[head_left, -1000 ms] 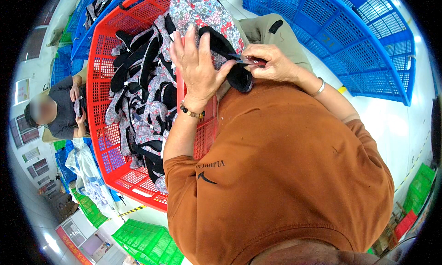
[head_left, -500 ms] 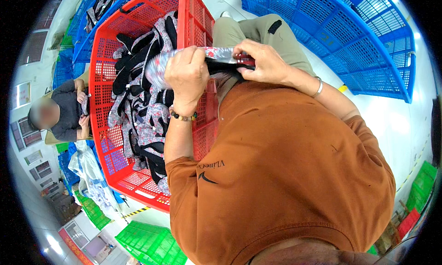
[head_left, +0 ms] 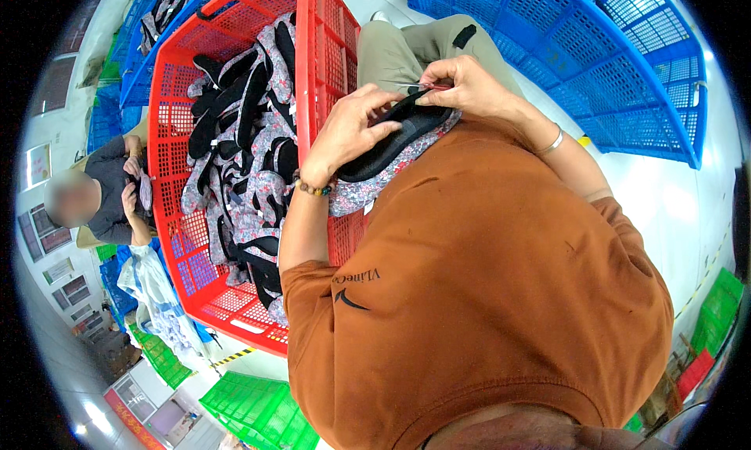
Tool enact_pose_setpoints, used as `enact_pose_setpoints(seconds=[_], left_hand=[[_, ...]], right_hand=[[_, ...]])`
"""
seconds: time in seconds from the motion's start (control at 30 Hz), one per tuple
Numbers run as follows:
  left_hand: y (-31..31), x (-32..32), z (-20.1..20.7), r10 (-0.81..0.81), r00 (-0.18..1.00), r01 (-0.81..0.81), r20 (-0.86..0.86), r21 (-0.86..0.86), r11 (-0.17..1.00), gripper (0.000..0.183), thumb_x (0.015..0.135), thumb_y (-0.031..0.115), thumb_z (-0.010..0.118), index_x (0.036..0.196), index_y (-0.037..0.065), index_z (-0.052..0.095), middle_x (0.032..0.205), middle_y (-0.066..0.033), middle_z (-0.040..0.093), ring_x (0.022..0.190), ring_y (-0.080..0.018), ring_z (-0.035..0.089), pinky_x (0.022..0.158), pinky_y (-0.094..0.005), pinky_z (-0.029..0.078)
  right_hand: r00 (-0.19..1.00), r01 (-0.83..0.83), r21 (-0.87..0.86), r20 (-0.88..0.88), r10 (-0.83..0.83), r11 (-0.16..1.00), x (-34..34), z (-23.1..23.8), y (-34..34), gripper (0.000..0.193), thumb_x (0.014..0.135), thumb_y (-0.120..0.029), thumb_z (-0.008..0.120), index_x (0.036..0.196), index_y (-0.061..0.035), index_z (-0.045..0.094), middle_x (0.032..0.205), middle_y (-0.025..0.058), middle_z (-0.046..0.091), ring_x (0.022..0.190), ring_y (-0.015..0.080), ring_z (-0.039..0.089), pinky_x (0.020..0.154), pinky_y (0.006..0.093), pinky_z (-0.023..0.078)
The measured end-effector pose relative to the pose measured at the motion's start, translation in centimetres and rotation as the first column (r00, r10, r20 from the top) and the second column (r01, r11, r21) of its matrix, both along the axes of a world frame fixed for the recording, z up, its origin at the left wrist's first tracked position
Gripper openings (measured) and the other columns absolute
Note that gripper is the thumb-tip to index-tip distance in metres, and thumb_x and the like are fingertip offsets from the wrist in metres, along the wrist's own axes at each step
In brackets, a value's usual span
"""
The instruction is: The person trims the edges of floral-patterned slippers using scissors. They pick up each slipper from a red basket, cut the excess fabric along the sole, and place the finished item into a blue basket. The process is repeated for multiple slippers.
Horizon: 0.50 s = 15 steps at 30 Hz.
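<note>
My left hand (head_left: 356, 133) grips a long, slipper-shaped fabric piece (head_left: 429, 136) with a black inside and a grey-and-red floral outside. Its thumb and fingers lie over the black edge, partly curled. The piece rests tilted against my brown shirt, above my lap. At its far end, my right hand (head_left: 472, 88) is closed on a small red-handled tool with a thin metal tip (head_left: 408, 85), which looks like thread snips. The right fingertips also meet the black edge there; the tool's blades are hard to make out.
To my left stands a red plastic crate (head_left: 307, 75) holding a heap of similar floral and black pieces (head_left: 235, 161). Large blue crates (head_left: 579, 67) are ahead on the right. Another person (head_left: 109, 180) sits beyond the red crate, and a green crate (head_left: 254, 407) lies at lower left.
The fabric piece has swung from over the red crate's edge to against my shirt, its black inside now showing. My left hand has opened its fist and moved right; the tool's tip is now visible.
</note>
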State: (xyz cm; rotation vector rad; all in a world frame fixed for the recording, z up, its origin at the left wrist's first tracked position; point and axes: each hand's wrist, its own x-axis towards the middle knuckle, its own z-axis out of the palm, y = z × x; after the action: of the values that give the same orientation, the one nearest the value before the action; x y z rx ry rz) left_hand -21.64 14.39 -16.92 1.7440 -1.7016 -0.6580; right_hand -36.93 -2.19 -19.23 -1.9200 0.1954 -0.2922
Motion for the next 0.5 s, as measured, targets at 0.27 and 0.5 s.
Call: enact_pose_setpoints(seconds=[0.27, 0.5], left_hand=[[-0.1, 0.7, -2.4, 0.140, 0.581, 0.093, -0.801, 0.236, 0.967, 0.014, 0.075, 0.003, 0.065, 0.089, 0.000, 0.064, 0.080, 0.0007, 0.062, 0.069, -0.0061, 0.056, 0.065, -0.0195, 0.045], [-0.2, 0.7, -2.5, 0.209, 0.365, 0.164, -0.907, 0.284, 0.945, 0.019, 0.076, 0.004, 0.065, 0.094, -0.002, 0.063, 0.083, -0.0028, 0.064, 0.072, -0.0081, 0.059, 0.069, -0.0202, 0.047]], right_hand=[[0.959, -0.250, 0.249, -0.073, 0.275, 0.936, -0.5, 1.0, -0.6, 0.021, 0.071, -0.011, 0.066, 0.085, 0.0042, 0.060, 0.072, 0.0018, 0.058, 0.068, 0.0077, 0.049, 0.064, 0.0237, 0.042], [0.945, -0.274, 0.115, -0.153, 0.290, 0.955, -1.2, 2.3, -0.7, 0.024, 0.066, -0.009, 0.062, 0.086, 0.0038, 0.057, 0.071, 0.0019, 0.055, 0.068, 0.0093, 0.049, 0.063, 0.0238, 0.042]])
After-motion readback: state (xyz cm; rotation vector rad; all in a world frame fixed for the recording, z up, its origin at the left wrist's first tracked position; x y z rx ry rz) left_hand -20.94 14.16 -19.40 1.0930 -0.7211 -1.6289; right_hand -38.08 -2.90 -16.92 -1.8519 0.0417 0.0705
